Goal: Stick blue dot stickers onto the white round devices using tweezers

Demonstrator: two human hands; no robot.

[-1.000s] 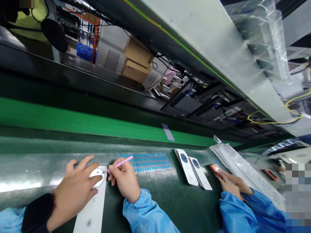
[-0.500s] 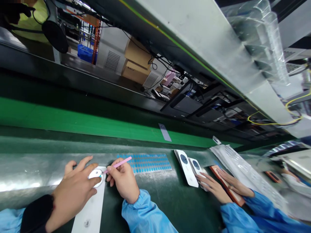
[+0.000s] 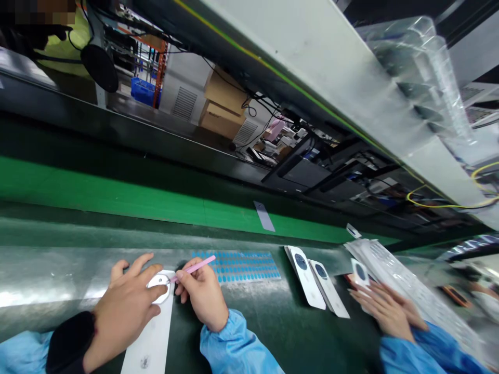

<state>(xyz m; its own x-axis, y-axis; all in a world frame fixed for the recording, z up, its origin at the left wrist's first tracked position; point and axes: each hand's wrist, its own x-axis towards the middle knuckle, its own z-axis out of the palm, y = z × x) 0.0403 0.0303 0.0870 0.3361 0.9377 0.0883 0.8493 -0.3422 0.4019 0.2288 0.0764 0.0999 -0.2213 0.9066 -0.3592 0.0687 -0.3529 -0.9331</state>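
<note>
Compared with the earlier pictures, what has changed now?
The co-worker's nearer hand has come off the right white stack, moving right; it now lies on a white panel at the orange block. Your left hand stays on its long panel, and your right hand keeps holding the pink tool.

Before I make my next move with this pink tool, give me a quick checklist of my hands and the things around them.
1. Left hand on the white panel, near its round end: ok.
2. Right hand gripping the pink tool: ok.
3. Tool tip touching the panel: cannot tell, too small.
4. Blue-dotted sheet lying beyond the right hand: ok.
5. Co-worker's hands apart from yours: ok.
</note>
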